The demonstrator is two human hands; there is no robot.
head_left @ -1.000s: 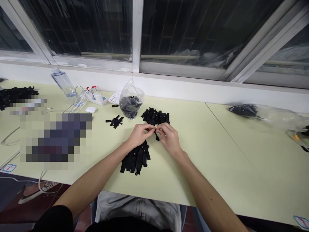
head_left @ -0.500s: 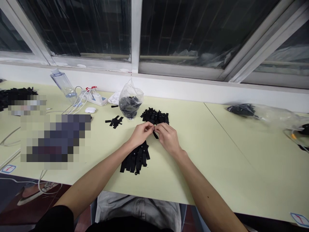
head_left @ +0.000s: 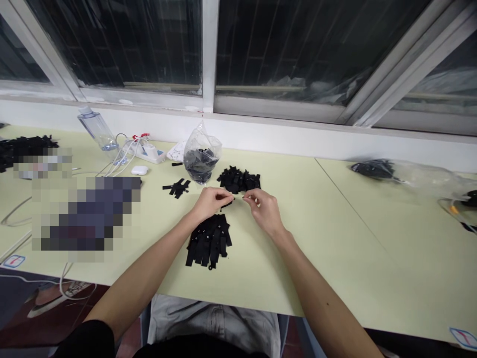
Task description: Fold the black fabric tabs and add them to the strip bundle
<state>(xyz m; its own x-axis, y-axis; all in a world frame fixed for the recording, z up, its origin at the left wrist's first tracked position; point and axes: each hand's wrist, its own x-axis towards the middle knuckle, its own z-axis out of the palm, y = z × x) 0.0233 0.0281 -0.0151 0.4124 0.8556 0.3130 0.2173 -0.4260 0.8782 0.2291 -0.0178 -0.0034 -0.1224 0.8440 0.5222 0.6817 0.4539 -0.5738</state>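
My left hand [head_left: 213,203] pinches a short black strip [head_left: 226,204] between thumb and fingers, above the table [head_left: 328,248]. A small gap to its right, my right hand [head_left: 264,209] is closed in a pinch on something too small to make out. Just behind both hands lies a heap of black strips [head_left: 238,180]. Nearer to me, below my left hand, a flat pile of black strips [head_left: 209,242] is spread out, some with small light marks. A few loose strips [head_left: 177,188] lie to the left.
A clear bag of black pieces [head_left: 201,161] stands behind the loose strips. Further left are an earphone case [head_left: 139,170], a power strip [head_left: 151,153] with cables, a tilted bottle [head_left: 97,130] and a blurred dark object [head_left: 95,214]. Another plastic bag [head_left: 406,176] lies back right.
My hands, together before, have moved apart. The black strip went left with my left hand, uncovering more of the near pile.
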